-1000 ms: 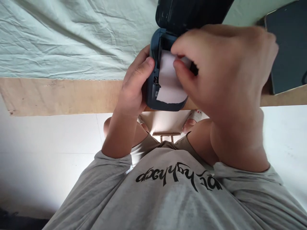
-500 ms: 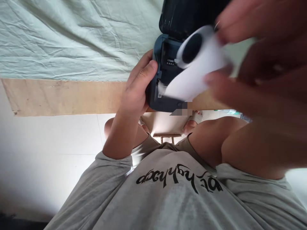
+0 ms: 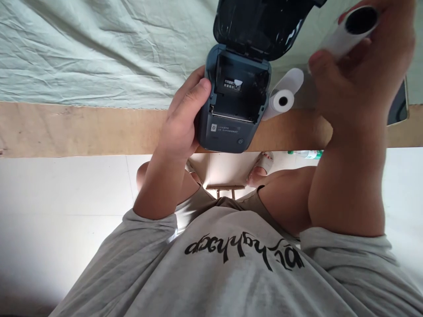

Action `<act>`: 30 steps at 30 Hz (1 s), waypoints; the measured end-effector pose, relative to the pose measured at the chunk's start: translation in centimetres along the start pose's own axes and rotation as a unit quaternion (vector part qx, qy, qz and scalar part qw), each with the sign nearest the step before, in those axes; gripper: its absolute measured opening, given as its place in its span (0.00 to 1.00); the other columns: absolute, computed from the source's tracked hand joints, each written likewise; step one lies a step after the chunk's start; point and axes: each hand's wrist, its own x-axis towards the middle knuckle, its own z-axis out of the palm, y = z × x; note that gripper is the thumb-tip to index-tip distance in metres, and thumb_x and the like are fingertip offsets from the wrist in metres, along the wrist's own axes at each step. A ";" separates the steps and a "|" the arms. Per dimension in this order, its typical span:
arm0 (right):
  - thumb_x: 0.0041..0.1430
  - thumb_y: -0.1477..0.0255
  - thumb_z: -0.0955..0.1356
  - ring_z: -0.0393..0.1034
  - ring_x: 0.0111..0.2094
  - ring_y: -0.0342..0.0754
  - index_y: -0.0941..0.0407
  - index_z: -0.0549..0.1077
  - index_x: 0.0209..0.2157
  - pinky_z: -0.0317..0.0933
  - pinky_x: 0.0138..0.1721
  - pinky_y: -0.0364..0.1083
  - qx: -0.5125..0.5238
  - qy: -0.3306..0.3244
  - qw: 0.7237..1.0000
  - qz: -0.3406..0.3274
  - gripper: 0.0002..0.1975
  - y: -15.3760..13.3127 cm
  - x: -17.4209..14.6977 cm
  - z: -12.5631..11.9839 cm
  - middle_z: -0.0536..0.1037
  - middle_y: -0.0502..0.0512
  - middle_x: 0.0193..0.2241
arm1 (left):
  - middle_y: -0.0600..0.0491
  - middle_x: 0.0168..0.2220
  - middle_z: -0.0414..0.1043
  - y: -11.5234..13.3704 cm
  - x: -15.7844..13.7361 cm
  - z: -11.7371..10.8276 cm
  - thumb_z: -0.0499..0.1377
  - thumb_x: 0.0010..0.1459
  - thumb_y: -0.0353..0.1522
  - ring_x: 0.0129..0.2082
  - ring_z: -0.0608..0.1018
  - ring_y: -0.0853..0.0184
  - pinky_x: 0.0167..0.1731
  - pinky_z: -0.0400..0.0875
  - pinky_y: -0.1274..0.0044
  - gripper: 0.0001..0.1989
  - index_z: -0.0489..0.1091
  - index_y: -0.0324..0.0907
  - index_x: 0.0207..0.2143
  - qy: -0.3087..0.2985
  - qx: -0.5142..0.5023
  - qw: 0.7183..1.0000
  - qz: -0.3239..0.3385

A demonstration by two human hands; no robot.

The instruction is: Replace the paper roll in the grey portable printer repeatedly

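The floor [image 3: 59, 185] lies pale and tiled below both hands. Above it, the table [image 3: 82, 130] runs behind the hands from one side to the other, its bare wooden edge nearest the wearer. A creased green cloth [image 3: 82, 53] covers the top beyond the left hand. The wearer's grey shirt [image 3: 214, 229], with black lettering, fills the space below and between the forearms.

Between the hands is the printer [image 3: 228, 134], over the table edge, its lid [image 3: 257, 26] swung open away from the wearer. The left hand [image 3: 185, 114] wraps the printer's left side, thumb along the rim and fingers curled on the outside. The bay [image 3: 241, 99], to the right of the left thumb, is open to view and has no paper in it.

The right hand [image 3: 370, 75], well apart from the printer, is closed round a white roll [image 3: 342, 42], thumb on its near side, fingers behind. The roll is tilted, its wide dark centre facing up.

A dark slab [image 3: 398, 103] shows partly, just beside the right wrist. Below and left of that wrist, on the floor, lies a bottle [image 3: 312, 154], partly hidden by the forearm.

A second roll [image 3: 276, 103], with a narrow core and a loose end, sits between the hands, just beside the printer; whether they touch cannot be told. A label [image 3: 233, 84] marks the bay, right of the left thumb.
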 end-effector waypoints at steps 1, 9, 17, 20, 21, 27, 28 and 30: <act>0.47 0.72 0.70 0.59 0.31 0.33 0.59 0.67 0.45 0.55 0.32 0.37 -0.045 -0.009 0.999 0.021 0.21 0.0 -0.1 -0.1 0.69 0.52 0.38 | 0.48 0.37 0.72 0.0 0.0 0.1 0.51 0.62 0.39 0.38 0.75 0.62 0.35 0.72 0.74 0.15 0.72 0.38 0.38 0.004 0.000 1.000 0.001; 0.52 0.70 0.65 0.67 0.34 0.37 0.62 0.70 0.41 0.57 0.35 0.39 -0.079 0.091 0.986 -0.117 0.15 -2.6 -3.1 -2.1 0.71 0.54 0.33 | 0.46 0.39 0.71 -0.4 0.2 -0.2 0.50 0.61 0.41 0.36 0.74 0.62 0.32 0.70 0.75 0.17 0.72 0.38 0.40 -0.012 0.005 1.000 0.018; 0.52 0.63 0.68 0.67 0.37 0.38 0.58 0.62 0.43 0.65 0.35 0.39 -0.115 -0.050 0.983 -0.135 0.20 -4.9 -5.2 0.6 0.68 0.53 0.37 | 0.47 0.34 0.69 -0.1 -0.1 0.5 0.48 0.64 0.37 0.42 0.75 0.65 0.37 0.70 0.78 0.16 0.70 0.35 0.38 0.018 -0.018 1.000 0.018; 0.52 0.70 0.66 0.69 0.39 0.36 0.55 0.59 0.45 0.65 0.38 0.38 -0.068 -0.081 0.989 -0.104 0.19 -4.9 -4.9 0.7 0.69 0.50 0.42 | 0.47 0.34 0.70 -0.1 0.0 0.3 0.52 0.61 0.38 0.45 0.75 0.63 0.32 0.69 0.79 0.14 0.72 0.38 0.37 -0.001 -0.006 1.000 0.018; 0.51 0.72 0.65 0.68 0.39 0.36 0.54 0.58 0.46 0.65 0.39 0.37 -0.047 -0.093 0.990 -0.096 0.20 -4.9 -4.8 0.6 0.69 0.50 0.43 | 0.48 0.34 0.70 -0.1 0.0 0.3 0.52 0.61 0.38 0.45 0.75 0.62 0.32 0.69 0.79 0.14 0.73 0.38 0.37 -0.005 -0.001 1.000 0.015; 0.48 0.71 0.66 0.63 0.37 0.37 0.58 0.62 0.41 0.59 0.35 0.39 -0.051 -0.040 0.982 -0.176 0.17 -4.5 -4.4 0.9 0.67 0.53 0.37 | 0.48 0.34 0.71 0.1 -0.1 0.5 0.50 0.62 0.37 0.48 0.74 0.62 0.32 0.69 0.78 0.14 0.73 0.39 0.37 0.005 -0.005 1.000 0.015; 0.48 0.69 0.67 0.62 0.38 0.38 0.58 0.62 0.40 0.59 0.35 0.39 -0.061 -0.027 0.981 -0.181 0.17 -4.3 -4.4 1.0 0.67 0.53 0.37 | 0.48 0.34 0.71 0.1 -0.1 0.5 0.51 0.62 0.37 0.47 0.74 0.62 0.31 0.69 0.78 0.14 0.73 0.40 0.36 0.002 -0.002 1.000 0.016; 0.48 0.69 0.68 0.62 0.37 0.38 0.57 0.62 0.42 0.59 0.34 0.38 -0.038 -0.026 0.983 -0.176 0.18 -3.9 -4.3 1.0 0.67 0.53 0.37 | 0.48 0.34 0.70 0.2 -0.1 0.4 0.51 0.62 0.37 0.47 0.74 0.62 0.31 0.68 0.77 0.13 0.72 0.40 0.36 0.001 0.005 1.000 0.011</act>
